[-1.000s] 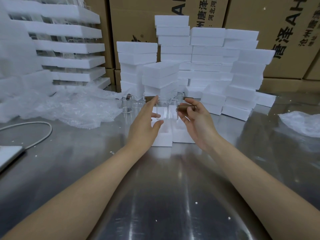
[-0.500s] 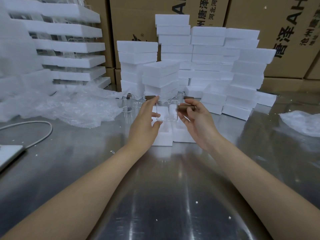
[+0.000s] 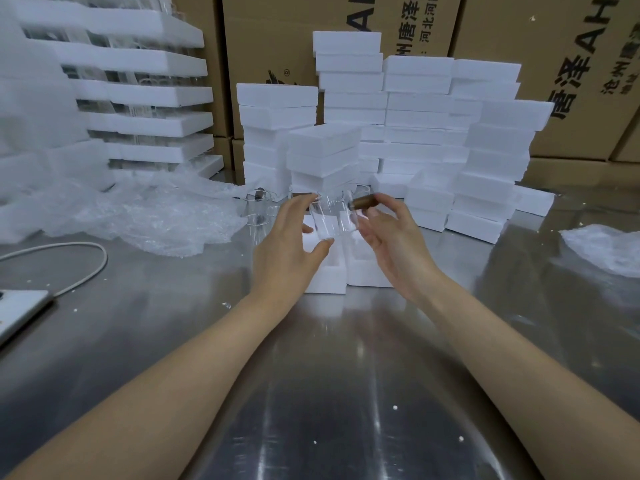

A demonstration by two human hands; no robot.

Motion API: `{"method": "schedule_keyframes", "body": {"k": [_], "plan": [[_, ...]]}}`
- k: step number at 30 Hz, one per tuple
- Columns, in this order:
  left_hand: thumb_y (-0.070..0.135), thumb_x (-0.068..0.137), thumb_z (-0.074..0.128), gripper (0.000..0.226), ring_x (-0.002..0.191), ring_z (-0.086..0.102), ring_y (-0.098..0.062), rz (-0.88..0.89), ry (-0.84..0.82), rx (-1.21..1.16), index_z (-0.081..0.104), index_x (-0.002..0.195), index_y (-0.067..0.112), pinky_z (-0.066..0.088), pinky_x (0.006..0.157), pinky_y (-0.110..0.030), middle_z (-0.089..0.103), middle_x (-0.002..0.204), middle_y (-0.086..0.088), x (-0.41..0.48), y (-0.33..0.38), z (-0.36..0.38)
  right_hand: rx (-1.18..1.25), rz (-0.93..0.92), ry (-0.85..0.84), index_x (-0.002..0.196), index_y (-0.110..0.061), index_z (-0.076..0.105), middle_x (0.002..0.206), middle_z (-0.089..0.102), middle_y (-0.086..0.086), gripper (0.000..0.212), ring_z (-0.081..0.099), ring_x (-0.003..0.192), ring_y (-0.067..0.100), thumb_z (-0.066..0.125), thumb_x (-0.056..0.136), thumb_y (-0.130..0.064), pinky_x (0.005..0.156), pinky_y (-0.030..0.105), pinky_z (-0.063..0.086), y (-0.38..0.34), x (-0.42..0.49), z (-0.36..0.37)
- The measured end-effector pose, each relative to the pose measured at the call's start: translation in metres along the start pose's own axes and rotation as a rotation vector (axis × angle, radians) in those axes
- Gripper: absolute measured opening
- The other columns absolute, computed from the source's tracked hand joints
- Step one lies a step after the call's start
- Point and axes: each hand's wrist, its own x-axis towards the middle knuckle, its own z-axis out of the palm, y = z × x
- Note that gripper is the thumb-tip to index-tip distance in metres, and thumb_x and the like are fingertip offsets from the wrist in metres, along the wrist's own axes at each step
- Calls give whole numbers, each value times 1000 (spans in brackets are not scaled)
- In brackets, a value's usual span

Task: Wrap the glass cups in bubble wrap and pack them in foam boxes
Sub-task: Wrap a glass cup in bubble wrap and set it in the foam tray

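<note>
left hand [image 3: 287,251] grips clear glass cup [image 3: 329,221], thumb under, fingers round far side. right hand [image 3: 394,244] pinches cup's brown handle [image 3: 363,202], thumb and forefinger. cup held in air above open foam box [image 3: 327,280] on steel table [image 3: 311,375]. cup bare, no wrap. bubble wrap [image 3: 145,216] lies left, more cups [image 3: 258,211] just beside it. foam box stacks [image 3: 415,116] behind.

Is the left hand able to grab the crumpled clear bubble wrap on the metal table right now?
Probably not yet: the left hand is curled round the clear glass cup. Once freed, the way to the crumpled clear bubble wrap looks open, only bare metal table between.
</note>
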Motion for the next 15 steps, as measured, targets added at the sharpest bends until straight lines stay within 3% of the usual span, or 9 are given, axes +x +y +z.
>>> {"method": "schedule_keyframes", "body": {"k": [2, 4, 6, 9, 10, 13, 15], "plan": [[22, 82, 71, 63, 106, 54, 1, 36, 27, -7, 41, 137, 31, 55, 77, -38, 41, 137, 18, 1, 2, -1, -246, -36, -78, 121, -16, 56, 121, 60, 4, 25, 61, 111, 17, 56, 96, -12, 101, 30, 46, 2, -2, 0], [17, 83, 69, 66, 115, 51, -4, 116, 41, 40, 39, 141, 30, 56, 76, -39, 39, 142, 15, 1, 5, -3, -454, -63, -165, 118, -29, 56, 120, 62, -9, 27, 60, 111, 3, 62, 93, -20, 91, 19, 49, 3, -5, 2], [12, 84, 67, 68, 119, 51, -11, 233, 64, 142, 39, 144, 26, 57, 77, -40, 38, 149, 8, 1, 8, -3, -494, -72, -197, 122, -34, 49, 123, 60, -11, 39, 60, 106, -5, 67, 90, -23, 78, 10, 48, 5, -7, 1], [9, 84, 68, 73, 124, 49, -15, 312, 103, 163, 33, 147, 21, 49, 93, -34, 32, 154, 3, 2, 9, -1, -494, -71, -224, 131, -30, 46, 123, 61, -11, 50, 61, 107, -4, 70, 86, -31, 76, 7, 47, 7, -7, -2], [10, 85, 68, 75, 125, 47, -11, 281, 107, 103, 30, 148, 22, 44, 98, -29, 31, 155, 3, 2, 9, 0, -495, -50, -233, 133, -29, 46, 122, 62, -13, 53, 60, 109, -2, 68, 84, -37, 79, 10, 47, 7, -7, -2], [15, 85, 72, 74, 122, 48, -5, 130, 87, -95, 33, 147, 20, 36, 102, -16, 47, 142, 2, 3, 8, 2, -418, 17, -207, 132, -24, 49, 122, 60, -9, 54, 58, 119, 15, 64, 82, -37, 106, 37, 41, 7, -3, -3], [18, 85, 72, 65, 124, 48, -11, 103, 65, -92, 42, 143, 15, 34, 105, -18, 52, 138, 1, 3, 6, 3, -341, 41, -231, 131, -17, 50, 116, 55, 2, 42, 61, 114, 17, 60, 90, -23, 107, 37, 42, 7, -1, -4]]}}
